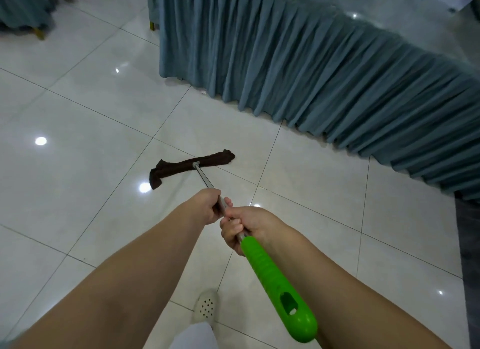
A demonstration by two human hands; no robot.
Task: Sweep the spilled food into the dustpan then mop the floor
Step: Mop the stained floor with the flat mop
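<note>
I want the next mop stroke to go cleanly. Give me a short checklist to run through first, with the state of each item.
1. Left hand grips the mop pole: ok.
2. Right hand grips the pole above the green handle: ok.
3. Brown mop cloth flat on the floor: not ok, its left end is folded back.
4. Cloth apart from the table skirt: ok.
5. Spilled food gone: cannot tell.
</note>
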